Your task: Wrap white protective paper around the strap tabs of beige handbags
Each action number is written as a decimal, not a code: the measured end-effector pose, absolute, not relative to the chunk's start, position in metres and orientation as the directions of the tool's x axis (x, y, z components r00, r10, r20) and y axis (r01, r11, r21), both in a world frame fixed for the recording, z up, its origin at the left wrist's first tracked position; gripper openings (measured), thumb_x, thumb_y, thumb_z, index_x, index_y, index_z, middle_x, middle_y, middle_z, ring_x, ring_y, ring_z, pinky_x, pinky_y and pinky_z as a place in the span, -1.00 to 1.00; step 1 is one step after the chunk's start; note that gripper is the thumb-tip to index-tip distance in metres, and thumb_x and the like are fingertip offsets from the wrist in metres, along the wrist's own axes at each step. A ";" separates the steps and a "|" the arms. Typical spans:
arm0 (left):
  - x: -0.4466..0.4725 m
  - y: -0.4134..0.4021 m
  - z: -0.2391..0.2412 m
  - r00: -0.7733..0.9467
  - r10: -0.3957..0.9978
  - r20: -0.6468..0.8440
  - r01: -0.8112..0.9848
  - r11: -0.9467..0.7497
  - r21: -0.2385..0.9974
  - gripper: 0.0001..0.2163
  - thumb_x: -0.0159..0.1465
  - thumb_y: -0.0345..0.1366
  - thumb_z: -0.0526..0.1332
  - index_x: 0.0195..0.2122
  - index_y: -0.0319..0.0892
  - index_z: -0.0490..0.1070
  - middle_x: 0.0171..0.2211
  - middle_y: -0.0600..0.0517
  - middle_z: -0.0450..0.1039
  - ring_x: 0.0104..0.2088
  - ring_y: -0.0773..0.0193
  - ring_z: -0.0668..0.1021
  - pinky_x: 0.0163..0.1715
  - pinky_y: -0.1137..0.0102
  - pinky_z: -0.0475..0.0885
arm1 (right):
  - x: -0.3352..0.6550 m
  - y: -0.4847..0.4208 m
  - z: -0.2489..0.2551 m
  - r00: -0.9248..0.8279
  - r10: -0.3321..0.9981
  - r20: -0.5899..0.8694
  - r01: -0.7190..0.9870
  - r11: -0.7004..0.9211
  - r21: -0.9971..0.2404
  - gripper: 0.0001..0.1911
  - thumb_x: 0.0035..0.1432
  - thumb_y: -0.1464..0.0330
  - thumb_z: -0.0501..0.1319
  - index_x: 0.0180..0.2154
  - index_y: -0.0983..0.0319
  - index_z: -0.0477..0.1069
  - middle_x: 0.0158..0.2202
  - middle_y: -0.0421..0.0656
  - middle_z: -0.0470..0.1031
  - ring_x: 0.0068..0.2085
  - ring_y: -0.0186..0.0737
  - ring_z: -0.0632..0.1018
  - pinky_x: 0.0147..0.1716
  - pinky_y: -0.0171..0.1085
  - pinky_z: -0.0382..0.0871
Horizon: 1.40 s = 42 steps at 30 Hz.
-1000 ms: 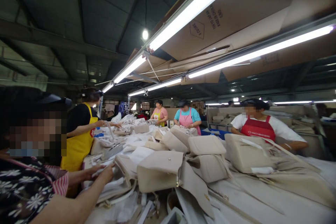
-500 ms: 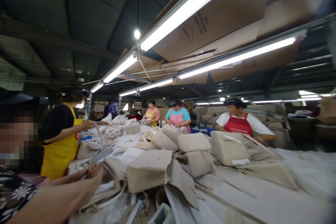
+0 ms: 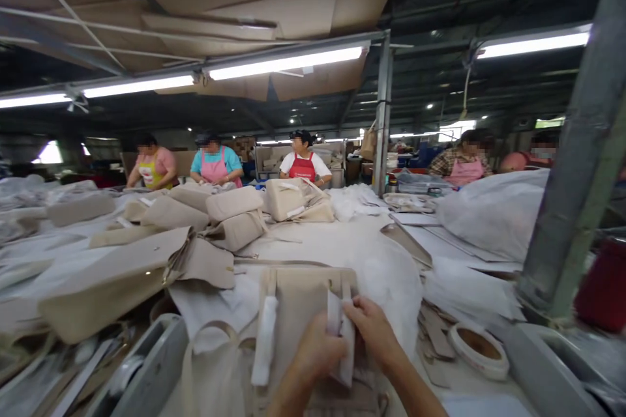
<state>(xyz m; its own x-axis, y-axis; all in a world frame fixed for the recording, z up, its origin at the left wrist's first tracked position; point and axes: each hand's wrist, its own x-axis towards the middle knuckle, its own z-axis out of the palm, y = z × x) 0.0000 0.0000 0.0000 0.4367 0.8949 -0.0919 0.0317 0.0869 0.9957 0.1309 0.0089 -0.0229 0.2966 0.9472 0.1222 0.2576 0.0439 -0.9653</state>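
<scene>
Tabletop (image 3: 362, 234): wrapping (image 3: 347, 368) between fingers (image 3: 359, 315) (bag (image 3: 300, 300) beneath)

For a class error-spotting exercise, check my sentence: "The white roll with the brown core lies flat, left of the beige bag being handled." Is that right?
Not quite: the white roll with the brown core lies flat, right of the beige bag being handled, as the head view shows.

- Left hand (image 3: 317, 348), six o'clock: fingers partly hidden.
- Beige handbag (image 3: 293, 319), six o'clock: partly covered by that hand.
- Tape dispenser (image 3: 163, 345), eight o'clock: cut off below.
- Steel post (image 3: 570, 169), three o'clock: top cut off.
</scene>
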 end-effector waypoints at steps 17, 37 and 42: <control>-0.008 -0.015 -0.020 0.412 0.873 0.261 0.222 -0.374 0.900 -0.54 0.11 -0.48 0.08 0.03 -0.14 0.50 -0.14 -0.02 0.58 -0.10 0.12 0.54 0.02 0.37 0.37 | 0.131 0.010 -0.025 0.270 0.962 -0.047 0.039 -0.059 -0.997 -0.86 -0.16 0.23 0.08 -0.55 0.15 0.18 -0.72 -0.36 0.20 -0.68 -0.36 0.25 -0.72 -0.37 0.09; -0.016 -0.004 -0.015 0.466 0.884 0.038 0.030 -0.058 0.998 -0.64 0.07 -0.20 0.25 -0.09 -0.16 0.52 -0.24 -0.02 0.58 -0.19 0.12 0.55 -0.12 0.33 0.41 | 0.131 0.007 -0.024 0.097 0.988 0.121 0.008 0.121 -0.993 -0.63 -0.09 0.07 0.27 -0.53 0.20 0.25 -0.63 -0.33 0.24 -0.58 -0.36 0.29 -0.62 -0.38 0.14; -0.011 0.010 -0.010 0.313 0.923 -0.224 -0.052 0.252 0.966 -0.66 0.09 0.01 0.23 -0.29 -0.13 0.26 -0.54 0.09 0.45 -0.54 0.30 0.47 -0.53 0.45 0.33 | 0.130 0.012 -0.027 0.077 0.987 0.143 0.041 0.140 -0.989 -0.68 -0.03 0.08 0.21 -0.47 0.21 0.28 -0.61 -0.34 0.25 -0.59 -0.36 0.30 -0.64 -0.37 0.16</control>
<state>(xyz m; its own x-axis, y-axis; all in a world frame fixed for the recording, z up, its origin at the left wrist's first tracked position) -0.0108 0.0105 -0.0097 0.3131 0.9230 -0.2236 -0.0523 0.2519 0.9663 0.1301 0.0117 -0.0270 0.0765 0.9868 0.1426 0.0406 0.1399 -0.9893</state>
